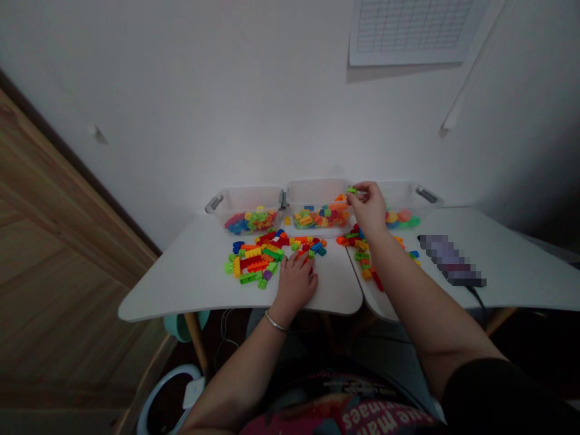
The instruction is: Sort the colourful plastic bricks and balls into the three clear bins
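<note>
My right hand (369,208) is raised over the right end of the middle clear bin (317,192), pinching a small green building brick (352,190) between thumb and fingers. My left hand (298,281), with a bangle at its wrist, rests palm down at the right edge of a loose pile of bricks (257,264). Its fingers are apart and touch several small bricks; what lies beneath them is hidden. Another pile of bricks (362,246) lies under my right forearm, partly covered by it. Mixed coloured pieces (321,216) fill the bottom of the middle bin.
A left clear bin (235,196) and a right clear bin (403,190) flank the middle one against the wall, both holding coloured pieces. A phone (451,260) with a cable lies on the right white table (512,272). The left table (181,284) meets it at a seam.
</note>
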`<state>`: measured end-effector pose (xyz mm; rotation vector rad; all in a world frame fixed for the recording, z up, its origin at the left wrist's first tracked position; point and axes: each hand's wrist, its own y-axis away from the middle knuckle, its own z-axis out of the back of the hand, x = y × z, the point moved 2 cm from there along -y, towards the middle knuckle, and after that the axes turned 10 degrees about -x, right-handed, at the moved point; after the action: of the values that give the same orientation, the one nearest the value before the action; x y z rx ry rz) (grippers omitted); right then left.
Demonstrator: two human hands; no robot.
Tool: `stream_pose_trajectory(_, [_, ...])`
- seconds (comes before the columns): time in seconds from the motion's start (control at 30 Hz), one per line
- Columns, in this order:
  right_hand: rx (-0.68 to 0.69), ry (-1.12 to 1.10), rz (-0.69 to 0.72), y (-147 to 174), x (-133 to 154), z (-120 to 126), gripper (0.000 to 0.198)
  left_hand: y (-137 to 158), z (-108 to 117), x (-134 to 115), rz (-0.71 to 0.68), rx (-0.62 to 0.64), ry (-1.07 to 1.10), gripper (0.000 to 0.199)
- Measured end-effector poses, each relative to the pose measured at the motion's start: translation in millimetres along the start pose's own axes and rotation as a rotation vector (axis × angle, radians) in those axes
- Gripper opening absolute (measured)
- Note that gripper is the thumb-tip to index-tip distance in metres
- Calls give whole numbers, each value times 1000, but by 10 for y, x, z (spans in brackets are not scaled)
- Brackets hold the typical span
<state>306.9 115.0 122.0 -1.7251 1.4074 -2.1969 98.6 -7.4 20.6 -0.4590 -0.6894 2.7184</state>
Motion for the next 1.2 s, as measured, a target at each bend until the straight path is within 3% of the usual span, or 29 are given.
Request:
stream_pose_trajectory(0.17, [25,147,35,-215,-115,-205,22,4,-1,8,-12,-11,8,39])
stream_pose_trajectory(0.37, [133,343,191,-216,-174,-308,20,-5,15,2,-12,-4,10,38])
stream_pose_trajectory(0.63, [250,397,228,-181,-191,-367,28,-10,28,-13,-2,13,14,38])
stream_pose_trajectory(0.87, [290,287,228,-165,-123,-294,29,-10,15,-10,-8,15,9,38])
stream_pose_trajectory(1.07, [191,174,245,157,20,-89,25,-5,14,-8,-15,-3,5,39])
stream_pose_trajectory(1.2, [334,214,222,591,-74,-24,24,-2,12,-10,-12,-5,6,38])
